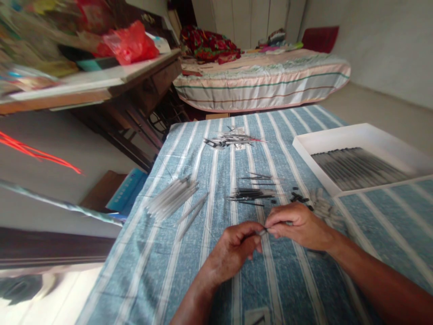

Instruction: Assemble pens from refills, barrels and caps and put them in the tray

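Observation:
Over the striped cloth, my left hand [235, 248] and my right hand [301, 225] meet with their fingertips together. Thumb and finger of the left pinch a small pale grey piece [262, 232], mostly covered by the fingers. At its end shows a tiny dark tip, where my right fingers are closed; what they grip is too small to name. Just beyond the hands lie thin black rods like pen refills [253, 194]. Small black plugs [299, 197] and a heap of clear caps [324, 207] are beside my right hand. Pale translucent tubes [174, 196] lie to the left.
A white box [368, 131] holding a row of grey pens stands at the right. Farther back is a pile of mixed thin parts [233, 139]. A cluttered wooden desk [145, 74] stands left, with a bed [260, 85] behind the table.

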Motion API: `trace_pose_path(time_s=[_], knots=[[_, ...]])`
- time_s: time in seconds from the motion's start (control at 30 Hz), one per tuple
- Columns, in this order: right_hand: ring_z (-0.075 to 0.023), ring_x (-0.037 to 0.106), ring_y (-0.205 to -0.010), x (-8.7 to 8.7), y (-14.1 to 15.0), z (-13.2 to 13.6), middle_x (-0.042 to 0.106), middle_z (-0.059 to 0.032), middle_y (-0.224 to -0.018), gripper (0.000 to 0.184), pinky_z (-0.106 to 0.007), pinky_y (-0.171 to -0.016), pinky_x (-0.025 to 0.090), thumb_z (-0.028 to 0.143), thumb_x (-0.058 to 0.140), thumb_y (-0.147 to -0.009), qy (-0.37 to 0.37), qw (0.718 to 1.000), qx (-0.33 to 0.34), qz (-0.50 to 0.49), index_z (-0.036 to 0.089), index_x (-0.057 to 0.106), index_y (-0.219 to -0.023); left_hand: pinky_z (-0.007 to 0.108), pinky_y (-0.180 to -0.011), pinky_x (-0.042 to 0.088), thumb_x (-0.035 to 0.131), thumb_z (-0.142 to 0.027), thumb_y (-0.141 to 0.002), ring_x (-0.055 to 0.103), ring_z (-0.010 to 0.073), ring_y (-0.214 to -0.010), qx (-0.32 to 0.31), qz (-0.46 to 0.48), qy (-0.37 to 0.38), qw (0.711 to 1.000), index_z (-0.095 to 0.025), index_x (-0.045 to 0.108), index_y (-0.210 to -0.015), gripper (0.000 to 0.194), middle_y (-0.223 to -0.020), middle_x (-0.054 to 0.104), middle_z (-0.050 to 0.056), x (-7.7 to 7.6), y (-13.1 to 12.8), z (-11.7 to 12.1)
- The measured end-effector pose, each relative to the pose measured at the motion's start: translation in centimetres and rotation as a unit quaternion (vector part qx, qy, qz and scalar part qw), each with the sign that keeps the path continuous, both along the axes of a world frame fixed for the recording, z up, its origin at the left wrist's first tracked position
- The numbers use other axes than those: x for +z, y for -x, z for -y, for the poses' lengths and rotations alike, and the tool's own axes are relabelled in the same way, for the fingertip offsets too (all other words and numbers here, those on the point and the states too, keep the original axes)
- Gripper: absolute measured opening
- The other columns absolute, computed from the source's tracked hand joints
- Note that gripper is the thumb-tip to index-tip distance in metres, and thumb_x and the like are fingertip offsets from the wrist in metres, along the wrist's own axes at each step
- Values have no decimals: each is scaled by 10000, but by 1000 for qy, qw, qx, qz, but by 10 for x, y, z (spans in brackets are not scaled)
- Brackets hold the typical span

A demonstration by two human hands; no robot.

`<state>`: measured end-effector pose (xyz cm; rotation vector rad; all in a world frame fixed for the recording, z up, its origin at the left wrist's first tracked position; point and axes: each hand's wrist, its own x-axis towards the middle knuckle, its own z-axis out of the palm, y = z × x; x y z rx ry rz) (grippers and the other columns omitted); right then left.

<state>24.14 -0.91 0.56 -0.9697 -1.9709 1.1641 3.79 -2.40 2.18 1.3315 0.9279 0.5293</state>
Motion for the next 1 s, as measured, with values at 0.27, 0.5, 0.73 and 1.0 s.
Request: trace_pose_path(time_s=[0.27,0.5,0.73,1.0], knots=[[-95,560,-595,0,2,0,627,-12,-637,199,-196,-586,430,227,533,-857,-50,998,34,32,153,687,-755,210,-525,371,506,-166,-824,451,93,-554,-23,-29,2,999,-142,691,-916,208,-660,573,1,-3,1,0],[-87,556,-547,-2,5,1,615,17,-610,146,-170,-525,418,197,541,-817,59,997,12,53,161,680,-790,214,-524,375,506,-198,-823,450,90,-535,-17,-48,3,999,-145,677,-873,186,-667,587,-1,-6,3,-1],[-77,550,-506,-8,6,4,582,30,-575,195,-166,-506,415,265,493,-866,77,994,21,71,175,626,-755,217,-512,375,523,-224,-811,457,90,-512,-2,-80,5,997,-152,635,-781,136,-639,584,-12,-4,1,0],[-77,503,-477,-8,6,2,551,28,-542,280,-177,-472,369,336,470,-883,121,989,10,80,153,589,-707,218,-508,369,521,-215,-811,453,92,-519,11,-78,-17,997,-147,646,-828,143,-645,583,-5,-8,2,1]])
